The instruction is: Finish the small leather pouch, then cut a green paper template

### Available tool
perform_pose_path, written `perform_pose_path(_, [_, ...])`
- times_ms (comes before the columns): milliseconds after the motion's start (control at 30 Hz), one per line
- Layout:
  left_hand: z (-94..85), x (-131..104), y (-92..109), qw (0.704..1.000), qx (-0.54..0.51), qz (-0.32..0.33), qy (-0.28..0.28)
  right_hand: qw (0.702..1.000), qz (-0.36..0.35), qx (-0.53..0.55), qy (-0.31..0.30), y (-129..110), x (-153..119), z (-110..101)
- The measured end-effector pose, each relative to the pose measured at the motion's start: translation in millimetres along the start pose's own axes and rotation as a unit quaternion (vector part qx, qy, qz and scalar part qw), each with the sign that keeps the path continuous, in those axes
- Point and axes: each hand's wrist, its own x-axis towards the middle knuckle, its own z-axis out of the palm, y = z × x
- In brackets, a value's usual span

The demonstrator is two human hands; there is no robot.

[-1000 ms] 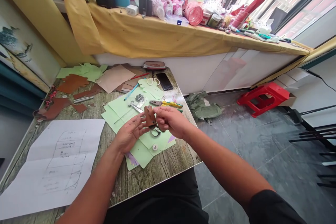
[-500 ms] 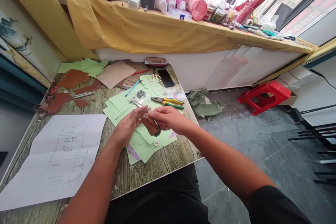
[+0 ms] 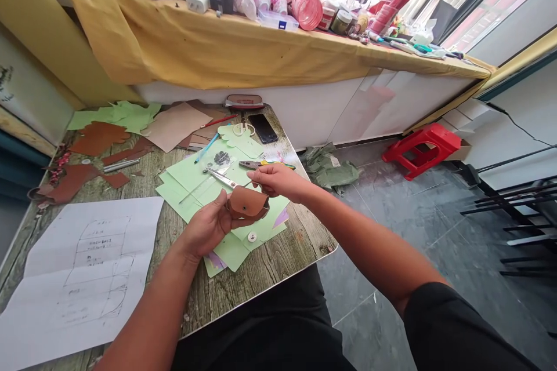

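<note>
My left hand [image 3: 208,223] is closed around a small brown leather pouch [image 3: 247,202], its thumb on the near side. The pouch's rounded flap faces me and bears a small dark snap. Just beyond it is my right hand [image 3: 275,178], with curled fingers pinched together. The leather and the fingers hide whatever that hand grips. A silver scissor-like tool [image 3: 221,177] lies on the green paper sheets [image 3: 187,177], its near end running toward my right fingertips. Pliers [image 3: 256,164] with yellow and green handles are partly covered by my right hand. A round white snap piece [image 3: 252,237] rests on the paper.
A drawn paper pattern [image 3: 100,261] covers the table's left side. Leather scraps [image 3: 75,181], white-handled scissors [image 3: 243,128] and a phone [image 3: 263,128] lie farther back. Beyond the table's right edge are a green bag [image 3: 329,167] and a red stool [image 3: 424,151] on the floor.
The pouch has turned so its flap now faces me, and my left hand has wrapped around it. My right fingers have shifted to its far side. The view has swung slightly right.
</note>
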Motion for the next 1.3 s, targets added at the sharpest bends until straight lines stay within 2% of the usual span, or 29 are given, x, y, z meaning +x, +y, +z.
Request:
perform_pose_path(233, [2.9,0,1,1.000,0.015,0.015,0.011,1.000,-0.013,0.010,0.010,2,2,3])
perform_pose_path(433, [1.6,2,0,0.997,0.022,0.022,0.067,0.999,-0.024,0.025,0.000,2,3,1])
perform_pose_path(567, [-0.7,4,-1,0.994,0.017,0.052,0.098,0.998,-0.032,0.047,-0.008,4,1,3])
perform_pose_path(800, [-1.3,4,3,0.992,-0.016,0.068,0.107,0.994,-0.042,0.096,0.000,9,1,14])
perform_pose_path(1133, [0.2,3,3,0.987,0.065,0.078,0.128,0.993,-0.048,0.106,0.000,7,-3,21])
perform_pose_path(1300, [-1.2,3,5,0.987,0.069,0.088,0.116,0.993,-0.052,0.105,-0.012,3,-4,22])
